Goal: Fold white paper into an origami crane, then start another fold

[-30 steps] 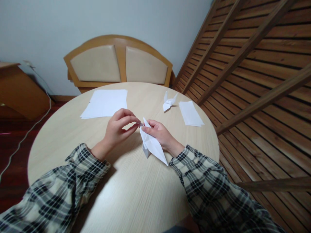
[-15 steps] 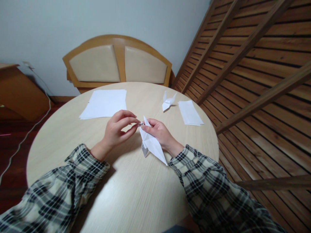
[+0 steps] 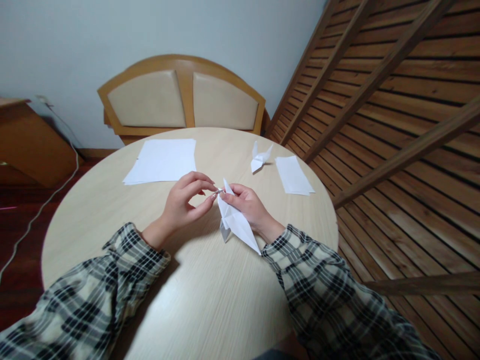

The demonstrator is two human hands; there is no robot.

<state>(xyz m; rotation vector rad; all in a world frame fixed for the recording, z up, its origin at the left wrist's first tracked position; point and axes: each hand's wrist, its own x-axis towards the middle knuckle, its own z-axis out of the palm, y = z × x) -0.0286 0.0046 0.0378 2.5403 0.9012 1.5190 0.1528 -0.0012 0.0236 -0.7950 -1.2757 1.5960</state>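
A folded white paper figure (image 3: 236,222) with long pointed flaps is held just above the round table (image 3: 195,295) at its middle. My right hand (image 3: 247,205) grips the figure's body from the right side, fingers closed on it. My left hand (image 3: 185,202) pinches a thin tip of the same figure between thumb and forefinger, with the other fingers curled. Both sleeves are plaid.
A stack of white sheets (image 3: 163,160) lies at the back left of the table. A finished paper crane (image 3: 259,157) and a smaller paper stack (image 3: 294,175) sit at the back right. A chair (image 3: 183,97) stands behind the table. Slatted wood panels (image 3: 393,125) lean at the right.
Both hands stay in place on the paper figure. My left fingers have shifted slightly on the pinched tip.
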